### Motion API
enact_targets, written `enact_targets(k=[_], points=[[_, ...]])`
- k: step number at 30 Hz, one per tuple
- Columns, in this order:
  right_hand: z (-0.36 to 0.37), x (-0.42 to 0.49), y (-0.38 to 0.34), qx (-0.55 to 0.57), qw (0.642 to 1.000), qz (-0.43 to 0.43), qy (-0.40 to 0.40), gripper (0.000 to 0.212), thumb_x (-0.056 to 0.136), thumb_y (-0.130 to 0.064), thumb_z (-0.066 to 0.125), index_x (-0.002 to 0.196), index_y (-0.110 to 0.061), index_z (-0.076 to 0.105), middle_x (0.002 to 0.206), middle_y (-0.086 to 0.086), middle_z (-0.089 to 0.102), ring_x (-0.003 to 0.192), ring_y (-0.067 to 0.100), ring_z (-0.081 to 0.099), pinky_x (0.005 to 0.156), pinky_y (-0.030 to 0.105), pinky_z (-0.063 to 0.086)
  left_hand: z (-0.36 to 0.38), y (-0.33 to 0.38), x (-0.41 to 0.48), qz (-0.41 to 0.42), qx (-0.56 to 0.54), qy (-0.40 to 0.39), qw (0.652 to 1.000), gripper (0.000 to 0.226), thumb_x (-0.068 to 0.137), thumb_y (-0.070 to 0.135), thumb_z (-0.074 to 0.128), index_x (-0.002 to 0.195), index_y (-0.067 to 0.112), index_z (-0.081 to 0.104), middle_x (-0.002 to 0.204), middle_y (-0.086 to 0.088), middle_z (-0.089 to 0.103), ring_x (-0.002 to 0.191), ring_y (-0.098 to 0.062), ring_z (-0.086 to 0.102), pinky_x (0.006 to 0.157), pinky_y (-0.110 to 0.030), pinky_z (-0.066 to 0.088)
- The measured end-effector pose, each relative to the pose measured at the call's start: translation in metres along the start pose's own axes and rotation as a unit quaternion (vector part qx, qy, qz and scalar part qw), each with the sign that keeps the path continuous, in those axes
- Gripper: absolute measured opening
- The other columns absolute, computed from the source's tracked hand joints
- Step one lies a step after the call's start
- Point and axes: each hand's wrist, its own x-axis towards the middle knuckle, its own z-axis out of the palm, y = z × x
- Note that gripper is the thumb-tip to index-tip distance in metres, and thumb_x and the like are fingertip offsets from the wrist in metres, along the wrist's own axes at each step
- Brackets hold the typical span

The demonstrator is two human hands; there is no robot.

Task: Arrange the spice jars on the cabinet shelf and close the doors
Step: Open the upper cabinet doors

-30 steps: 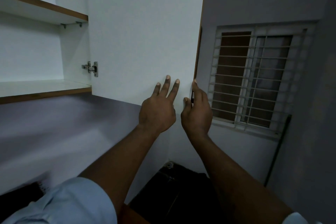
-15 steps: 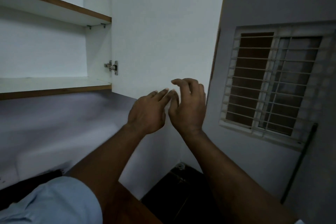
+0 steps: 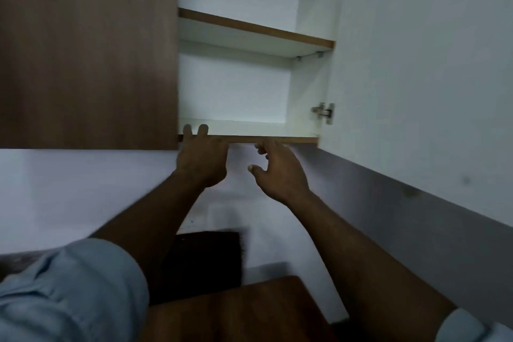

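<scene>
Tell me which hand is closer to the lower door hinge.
Right. The right hand hangs just under the bottom shelf edge, down-left of the lower hinge; the left hand is farther left, its fingers hooked over that edge beside the closed brown door.

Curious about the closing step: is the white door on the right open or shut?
Open: the right door stands swung out, hinge and shelves exposed.
</scene>
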Motion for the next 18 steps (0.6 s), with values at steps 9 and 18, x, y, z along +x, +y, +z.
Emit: enact_targets(k=[9, 18], points=[[0.101, 0.074, -0.087, 0.215, 0.969, 0.011, -0.120, 0.078, 0.088, -0.034, 0.075, 0.155, -0.019, 0.039, 0.147, 0.003, 0.056, 0.130, 0.024, 0.057, 0.102, 0.034, 0.048, -0.002, -0.117, -0.062, 0.019, 0.141, -0.030, 0.989, 0.056, 0.086, 0.033, 0.057, 0.142, 0.026, 0.055, 0.154, 0.000, 0.043, 0.140, -0.029, 0.032, 0.108, -0.052, 0.031], [0.145, 0.095, -0.123, 0.317, 0.942, 0.051, -0.099, 0.064, 0.089, -0.029, 0.071, 0.148, -0.020, 0.045, 0.137, 0.004, 0.063, 0.123, 0.029, 0.060, 0.104, 0.043, 0.052, -0.013, -0.152, -0.097, -0.127, 0.107, -0.060, 0.984, 0.062, 0.092, 0.040, 0.057, 0.149, 0.022, 0.041, 0.159, -0.004, 0.038, 0.135, -0.033, 0.043, 0.106, -0.051, 0.035]])
